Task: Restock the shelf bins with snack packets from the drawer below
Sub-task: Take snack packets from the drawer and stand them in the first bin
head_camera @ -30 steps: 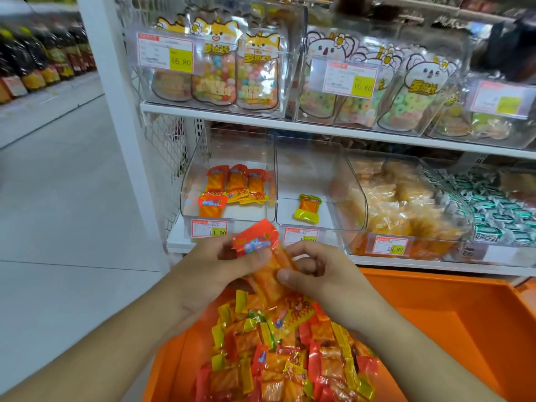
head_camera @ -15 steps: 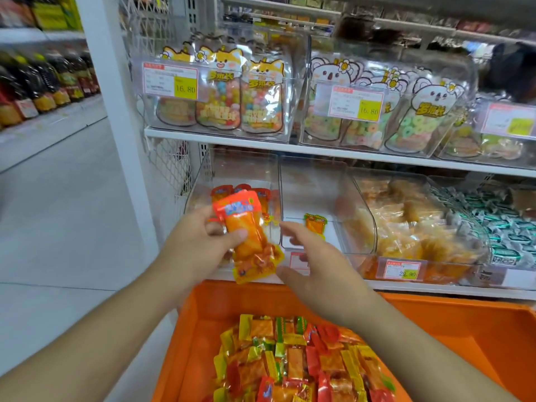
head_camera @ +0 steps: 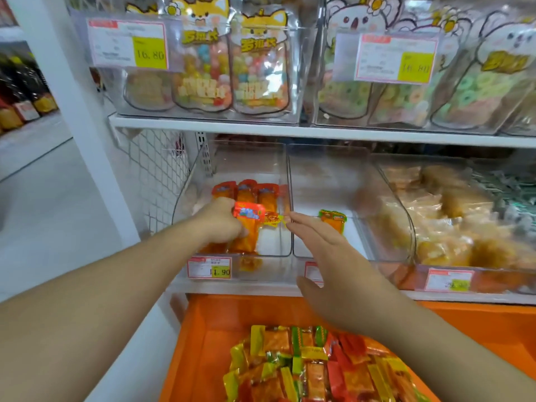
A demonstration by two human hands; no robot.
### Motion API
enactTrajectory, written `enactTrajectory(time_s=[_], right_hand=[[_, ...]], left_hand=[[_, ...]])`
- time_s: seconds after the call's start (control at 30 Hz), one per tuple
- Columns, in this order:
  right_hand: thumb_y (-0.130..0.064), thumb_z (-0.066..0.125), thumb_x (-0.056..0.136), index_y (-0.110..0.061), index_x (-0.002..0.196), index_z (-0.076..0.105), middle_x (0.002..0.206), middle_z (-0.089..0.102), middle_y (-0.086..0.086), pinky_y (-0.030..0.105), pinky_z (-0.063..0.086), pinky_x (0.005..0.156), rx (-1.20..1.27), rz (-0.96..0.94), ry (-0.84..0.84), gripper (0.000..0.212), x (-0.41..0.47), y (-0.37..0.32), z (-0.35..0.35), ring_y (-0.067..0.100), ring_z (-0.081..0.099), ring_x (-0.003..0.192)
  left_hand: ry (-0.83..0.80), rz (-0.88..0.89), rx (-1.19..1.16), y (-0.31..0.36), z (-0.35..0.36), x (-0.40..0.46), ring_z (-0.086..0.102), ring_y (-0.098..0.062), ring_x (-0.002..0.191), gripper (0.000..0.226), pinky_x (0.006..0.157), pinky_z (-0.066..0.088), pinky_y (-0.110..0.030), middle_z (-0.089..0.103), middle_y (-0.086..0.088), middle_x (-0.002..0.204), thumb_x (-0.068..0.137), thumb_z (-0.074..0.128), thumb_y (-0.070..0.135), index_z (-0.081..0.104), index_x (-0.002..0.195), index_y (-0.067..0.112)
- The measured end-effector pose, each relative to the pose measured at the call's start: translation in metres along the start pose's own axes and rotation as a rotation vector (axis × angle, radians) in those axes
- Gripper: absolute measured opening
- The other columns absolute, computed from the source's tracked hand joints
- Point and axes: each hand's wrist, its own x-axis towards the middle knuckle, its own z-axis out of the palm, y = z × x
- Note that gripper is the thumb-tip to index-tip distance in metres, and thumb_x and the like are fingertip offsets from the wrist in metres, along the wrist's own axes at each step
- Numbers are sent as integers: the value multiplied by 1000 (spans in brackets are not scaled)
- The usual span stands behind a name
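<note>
— What is displayed on the upper shelf?
— Cat-printed candy pouches (head_camera: 232, 59) are stood at the left, koala-printed ring-candy pouches (head_camera: 452, 82) at the right, each behind a yellow price tag (head_camera: 127, 43).
— And far left?
— Bottles (head_camera: 23, 103) are lined up across the aisle floor (head_camera: 43, 216).

1. Two bare forearms, entering from the lower corners of the view, uncovered as far as the frame edges show.
2. No sleeve or cuff visible on either arm.
3. Left hand (head_camera: 222, 219) bare: no glove, ring or band to be seen.
4. Right hand (head_camera: 327, 256) likewise bare, wrist without watch or bracelet.
5. Nails short where visible on the right fingertips; the rest softened by motion blur.
</note>
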Motion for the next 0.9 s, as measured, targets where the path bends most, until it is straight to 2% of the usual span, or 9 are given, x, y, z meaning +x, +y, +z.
enactTrajectory(time_s=[0.1, 0.2, 0.33, 0.43, 0.53, 0.6, 0.63, 0.77, 0.9], right_hand=[[-22, 65, 93, -40, 163, 17, 165, 5, -35, 12, 13, 119, 13, 3, -1, 86, -1, 1, 2, -10, 2, 153], [-21, 66, 93, -40, 163, 17, 165, 4, -35, 12, 15, 116, 15, 4, 8, 87, -1, 1, 3, -9, 4, 154], [-22, 67, 93, -39, 162, 19, 165, 5, -34, 11, 15, 117, 3, -4, 12, 86, -1, -1, 4, -8, 4, 154], [-22, 68, 93, -40, 162, 19, 164, 6, -34, 15, 20, 121, 1, 1, 17, 87, -1, -2, 4, -8, 5, 154], [-23, 68, 93, -41, 162, 17, 163, 4, -36, 12, 18, 117, 2, 12, 14, 87, -1, -4, 3, -8, 5, 153], [-23, 68, 93, -41, 162, 17, 163, 4, -36, 13, 19, 117, 0, 13, 13, 87, -1, -4, 3, -8, 5, 153], [-22, 68, 93, -41, 162, 17, 164, 5, -35, 14, 19, 118, 1, 14, 14, 87, -1, -3, 3, -8, 5, 153], [-22, 68, 93, -40, 162, 18, 164, 5, -34, 19, 20, 123, -1, 10, 18, 87, -2, -2, 3, -7, 4, 154], [-24, 67, 95, -42, 162, 16, 164, 3, -35, 13, 14, 118, 1, 26, 3, 86, -2, -3, 1, -8, 3, 153]], left_hand=[[-2, -13, 58, -8, 4, 6, 71, -20, 92, 32, 89, 59, -36, 75, 0, 99, 80, 86, 23, 70, 107, 18], [-24, -39, 155, -11, 0, 8, 69, -21, 93, 36, 88, 58, -37, 73, 0, 100, 79, 87, 32, 69, 107, 20], [-96, -67, 269, -3, -6, 4, 62, -19, 87, 34, 70, 49, -31, 65, -4, 97, 83, 83, 32, 63, 103, 13], [-51, -58, 358, 2, -3, 1, 61, -19, 84, 30, 70, 51, -30, 65, -4, 93, 82, 82, 37, 62, 92, 16], [17, -43, 435, -2, 2, 0, 61, -26, 104, 43, 84, 54, -36, 65, -8, 114, 79, 83, 45, 62, 100, 14], [78, -40, 454, -4, 5, -2, 48, -33, 130, 64, 102, 50, -43, 55, -12, 133, 77, 86, 48, 56, 122, 13], [112, -31, 456, -6, 5, -2, 42, -34, 136, 75, 108, 46, -46, 52, -12, 138, 75, 87, 49, 52, 131, 13], [136, 93, 455, -8, 3, -2, 40, -28, 135, 79, 112, 42, -48, 49, -1, 140, 72, 90, 46, 53, 139, 28], [11, 163, 452, -8, 6, -2, 49, -24, 130, 71, 109, 48, -43, 53, 0, 143, 82, 84, 40, 54, 145, 29]])
